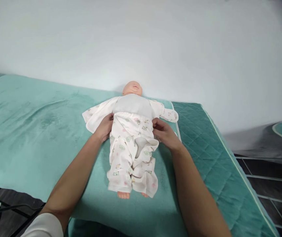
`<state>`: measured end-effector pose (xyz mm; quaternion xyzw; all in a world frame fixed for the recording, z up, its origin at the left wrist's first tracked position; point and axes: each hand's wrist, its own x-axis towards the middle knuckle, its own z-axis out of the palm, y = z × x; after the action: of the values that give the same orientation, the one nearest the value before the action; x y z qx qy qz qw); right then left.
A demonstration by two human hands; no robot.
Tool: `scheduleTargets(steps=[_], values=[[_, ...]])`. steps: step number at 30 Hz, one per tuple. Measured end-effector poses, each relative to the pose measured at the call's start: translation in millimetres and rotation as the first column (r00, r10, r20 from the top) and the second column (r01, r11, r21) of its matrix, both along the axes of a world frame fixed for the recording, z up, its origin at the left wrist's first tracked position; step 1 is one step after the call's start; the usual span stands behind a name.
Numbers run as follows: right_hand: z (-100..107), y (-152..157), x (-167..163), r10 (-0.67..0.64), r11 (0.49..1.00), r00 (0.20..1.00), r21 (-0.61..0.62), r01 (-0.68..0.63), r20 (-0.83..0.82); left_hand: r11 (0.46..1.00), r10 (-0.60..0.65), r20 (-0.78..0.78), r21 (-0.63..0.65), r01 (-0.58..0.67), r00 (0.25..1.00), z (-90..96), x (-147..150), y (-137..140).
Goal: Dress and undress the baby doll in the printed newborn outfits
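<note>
A baby doll (132, 88) lies on its back, head toward the wall and feet toward me. White printed baby pants (124, 151) cover its legs up to the waist, with a gap of grey showing at one thigh. My left hand (105, 127) pinches the waistband at the left hip. At the opposite hip, my right hand (165, 133) has its fingers closed on the pants' edge. A white baby shirt (104, 112) spreads open beneath the doll, its sleeves out to both sides. The doll's grey torso (132, 104) is bare between the shirt's halves.
A light green blanket (39, 131) covers the bed, over a darker quilted green pad (205, 144) on the right. Behind stands a white wall (141, 39). Metal bars (271, 177) show at lower right, and a dark cable (15, 206) at lower left.
</note>
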<state>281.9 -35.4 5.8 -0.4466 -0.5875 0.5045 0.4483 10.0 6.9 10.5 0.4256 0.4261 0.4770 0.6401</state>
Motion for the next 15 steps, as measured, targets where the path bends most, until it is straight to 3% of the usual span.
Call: scheduleTargets(steps=[10, 15], values=[[-5, 7, -11, -0.189, 0.982, 0.98, 0.002, 0.19, 0.054, 0.999, 0.003, 0.085, 0.054, -0.007, 0.996, -2.1, 7, -2], [-17, 13, -8, -0.26, 0.96, 0.954, 0.149, 0.238, 0.15, 0.997, -0.038, 0.091, 0.068, 0.032, 0.995, -5.0, 7, 1]])
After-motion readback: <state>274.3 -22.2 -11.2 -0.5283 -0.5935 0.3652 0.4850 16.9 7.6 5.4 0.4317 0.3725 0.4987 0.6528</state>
